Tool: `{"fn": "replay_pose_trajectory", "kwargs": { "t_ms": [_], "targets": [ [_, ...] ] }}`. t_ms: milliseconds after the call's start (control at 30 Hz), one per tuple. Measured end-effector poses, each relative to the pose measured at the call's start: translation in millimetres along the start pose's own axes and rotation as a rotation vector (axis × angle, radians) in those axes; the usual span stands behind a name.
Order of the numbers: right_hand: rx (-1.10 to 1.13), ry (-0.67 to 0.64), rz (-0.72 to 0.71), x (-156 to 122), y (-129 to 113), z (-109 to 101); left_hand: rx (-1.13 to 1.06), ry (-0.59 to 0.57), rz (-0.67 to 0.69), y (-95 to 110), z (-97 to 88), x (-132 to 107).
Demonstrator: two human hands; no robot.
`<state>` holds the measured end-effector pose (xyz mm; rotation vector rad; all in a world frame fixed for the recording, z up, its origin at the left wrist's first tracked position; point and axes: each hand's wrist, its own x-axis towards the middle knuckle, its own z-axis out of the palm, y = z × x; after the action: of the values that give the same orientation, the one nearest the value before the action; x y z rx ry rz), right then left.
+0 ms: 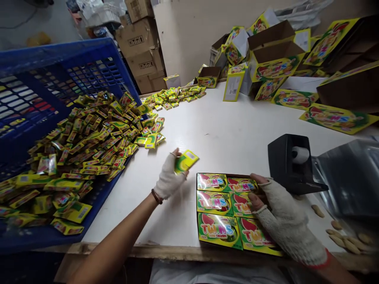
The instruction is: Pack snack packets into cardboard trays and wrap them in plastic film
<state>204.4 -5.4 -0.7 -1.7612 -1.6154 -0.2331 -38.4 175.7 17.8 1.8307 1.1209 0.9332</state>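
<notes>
My left hand, in a white fingerless glove, grips a small yellow-green candy box above the table, left of the open carton. That carton sits at the table's front edge, filled with rows of small "TWINS" boxes lying face up. My right hand, gloved the same way, holds the carton's right side. Its thumb rests over the boxes and its other fingers reach the far right corner. The palm hides part of the right row.
A tipped blue crate spills many small candy boxes at left. More lie in a pile farther back. A black tape dispenser, plastic film and peanuts are at right. Empty display cartons crowd the back right.
</notes>
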Motion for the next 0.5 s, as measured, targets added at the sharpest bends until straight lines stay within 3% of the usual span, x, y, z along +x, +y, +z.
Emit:
{"fn": "replay_pose_trajectory", "kwargs": {
  "t_ms": [33, 100, 167, 200, 267, 400, 500],
  "targets": [
    [0.053, 0.014, 0.012, 5, -4, -5, -0.08, -0.111, 0.123, 17, 5.0, -10],
    [0.163, -0.001, -0.038, 21, -15, -16, -0.264, -0.367, 0.195, 49, 13.4, -25],
    [0.28, -0.097, -0.159, 41, -24, -26, -0.422, -0.588, 0.088, 72, 21.6, -29],
    [0.332, -0.137, -0.195, 51, -26, -30, -0.451, -0.638, 0.023, 80, 26.4, -28],
    [0.404, -0.15, -0.139, 65, -22, -33, -0.386, -0.588, -0.034, 84, 37.5, -20],
    [0.407, -0.219, 0.237, 71, 7, -20, -0.015, -0.317, 0.069, 63, 60.1, -3],
    [0.341, -0.308, 0.261, 61, 28, -2, 0.295, -0.357, 0.159, 49, 68.8, -1]
  ]
}}
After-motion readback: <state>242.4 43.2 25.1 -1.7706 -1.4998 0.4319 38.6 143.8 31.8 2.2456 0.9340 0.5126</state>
